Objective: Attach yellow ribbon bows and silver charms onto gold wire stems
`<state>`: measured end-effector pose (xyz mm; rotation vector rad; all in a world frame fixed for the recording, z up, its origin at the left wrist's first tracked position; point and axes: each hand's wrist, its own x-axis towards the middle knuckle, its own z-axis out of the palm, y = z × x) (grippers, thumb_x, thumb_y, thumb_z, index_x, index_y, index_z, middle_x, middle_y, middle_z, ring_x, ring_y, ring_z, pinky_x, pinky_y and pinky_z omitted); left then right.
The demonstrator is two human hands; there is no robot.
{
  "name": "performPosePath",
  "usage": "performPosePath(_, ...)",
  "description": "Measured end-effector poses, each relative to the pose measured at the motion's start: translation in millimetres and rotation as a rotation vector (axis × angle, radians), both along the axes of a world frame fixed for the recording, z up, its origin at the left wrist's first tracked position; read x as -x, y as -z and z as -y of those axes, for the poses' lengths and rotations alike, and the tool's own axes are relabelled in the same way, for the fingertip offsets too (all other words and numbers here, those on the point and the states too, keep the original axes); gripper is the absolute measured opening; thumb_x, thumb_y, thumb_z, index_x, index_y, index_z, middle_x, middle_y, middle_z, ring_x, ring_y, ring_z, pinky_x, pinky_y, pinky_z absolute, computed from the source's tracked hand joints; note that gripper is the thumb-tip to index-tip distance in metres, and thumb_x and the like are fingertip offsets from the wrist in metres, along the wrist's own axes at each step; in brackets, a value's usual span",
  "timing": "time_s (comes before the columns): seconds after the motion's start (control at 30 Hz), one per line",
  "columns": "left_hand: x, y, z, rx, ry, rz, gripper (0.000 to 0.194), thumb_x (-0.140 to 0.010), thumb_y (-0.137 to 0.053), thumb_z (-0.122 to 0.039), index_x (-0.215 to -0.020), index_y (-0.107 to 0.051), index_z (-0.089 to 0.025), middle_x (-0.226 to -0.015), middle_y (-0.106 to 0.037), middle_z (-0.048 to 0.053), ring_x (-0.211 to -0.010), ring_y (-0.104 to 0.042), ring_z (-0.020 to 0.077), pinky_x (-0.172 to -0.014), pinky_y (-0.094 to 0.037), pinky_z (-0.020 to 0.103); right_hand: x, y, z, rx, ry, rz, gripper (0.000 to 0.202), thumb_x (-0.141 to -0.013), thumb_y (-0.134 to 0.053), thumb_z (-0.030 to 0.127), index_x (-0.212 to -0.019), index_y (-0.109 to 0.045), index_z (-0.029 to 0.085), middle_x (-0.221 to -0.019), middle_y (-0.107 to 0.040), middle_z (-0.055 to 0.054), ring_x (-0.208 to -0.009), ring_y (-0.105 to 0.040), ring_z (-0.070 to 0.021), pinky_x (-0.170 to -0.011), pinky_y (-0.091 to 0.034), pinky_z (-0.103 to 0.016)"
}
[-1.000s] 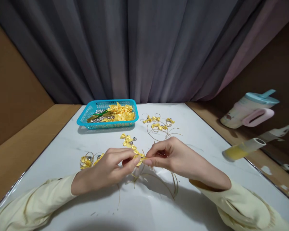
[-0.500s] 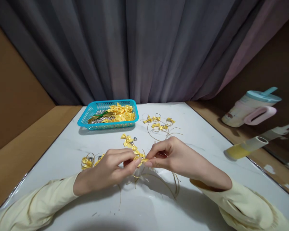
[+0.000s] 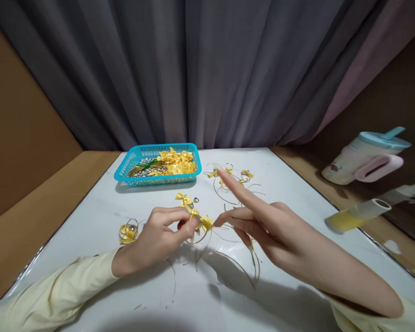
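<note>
A yellow ribbon bow on gold cord is pinched between thumb and fingers of my left hand. My right hand lies just to its right, index finger stretched up and away, the other fingers bent. One bent fingertip is at the bow's right edge; whether it touches I cannot tell. Just beyond the left fingertips lies another yellow bow with a small silver bell beside it. Loose gold cord trails over the white table below the hands.
A blue basket with yellow bows and silver beads stands at the back. More bows on cord lie behind my right hand, and a coiled one left of my left wrist. At right are a lidded cup and a yellowish tube.
My right hand has let go of the bow's right side, its index finger now extended up and away. My left hand keeps its pinch on the bow. The view has shifted slightly.
</note>
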<state>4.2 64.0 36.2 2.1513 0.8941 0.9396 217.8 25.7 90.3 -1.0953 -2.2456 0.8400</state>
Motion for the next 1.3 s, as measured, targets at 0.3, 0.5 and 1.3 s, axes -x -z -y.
performPosePath(0.3,-1,-1.3,-1,0.106,-0.124,0.043,0.031,-0.085,-0.052,-0.022,-0.056,-0.063,-0.015,-0.056,-0.062,-0.001,-0.055,-0.056,0.0107,-0.058,-0.043,0.021,13,8.5,-4,0.057,0.165,-0.041,0.023,-0.087,-0.049,0.029,-0.073,-0.064,0.017,-0.044,-0.056,0.002,-0.038,-0.052,-0.0084,-0.048,-0.040,-0.019)
performPosePath(0.5,-3,-4.4,1,0.130,-0.161,0.076,0.030,-0.084,-0.052,-0.022,-0.057,-0.065,-0.016,-0.061,-0.065,-0.001,-0.061,-0.058,0.0123,-0.063,-0.044,0.022,23,19.3,-7,0.194,0.200,-0.085,0.023,-0.088,-0.049,0.027,-0.082,-0.069,0.018,-0.043,-0.058,0.002,-0.043,-0.056,-0.0097,-0.052,-0.042,-0.019)
performPosePath(1.3,-2,-1.4,3,0.078,-0.122,0.108,0.027,-0.084,-0.053,-0.019,-0.061,-0.067,-0.017,-0.061,-0.065,-0.002,-0.062,-0.055,0.0112,-0.066,-0.041,0.023,32,27.0,0,0.114,0.199,-0.036,0.025,-0.086,-0.041,0.014,-0.071,-0.061,0.015,-0.047,-0.060,0.003,-0.042,-0.055,-0.0078,-0.049,-0.041,-0.018)
